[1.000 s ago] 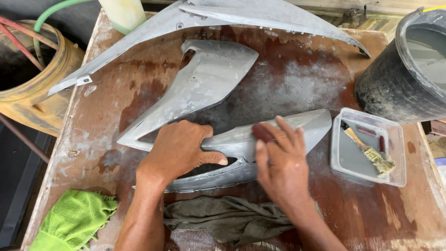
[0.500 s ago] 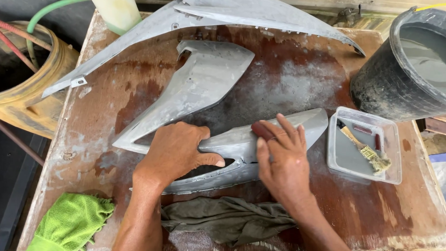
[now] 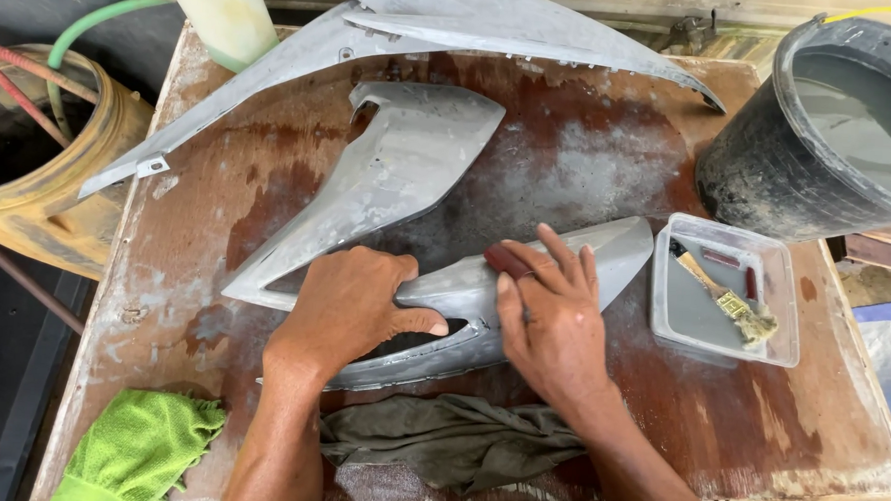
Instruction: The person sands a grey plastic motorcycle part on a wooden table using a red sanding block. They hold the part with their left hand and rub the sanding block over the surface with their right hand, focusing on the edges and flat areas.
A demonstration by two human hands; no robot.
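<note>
A long grey curved body panel (image 3: 605, 258) lies across the front of a worn brown wooden table (image 3: 590, 147). My left hand (image 3: 348, 306) grips the panel's left part, thumb hooked through its opening. My right hand (image 3: 553, 320) lies flat on the panel's middle, fingers pressing a small dark red sanding pad (image 3: 505, 260) against the surface. Grey dust covers the panel and the table around it.
A second grey panel (image 3: 389, 178) and long grey panels (image 3: 456, 21) lie further back. A clear plastic tray (image 3: 723, 313) with grey liquid and a brush sits at right, a black bucket of water (image 3: 831, 127) beyond. A dark rag (image 3: 447, 441) and green cloth (image 3: 141, 448) lie at the front edge.
Both hands stay on the panel in nearly the same place. The view has shifted slightly; the right hand's pad has barely moved.
</note>
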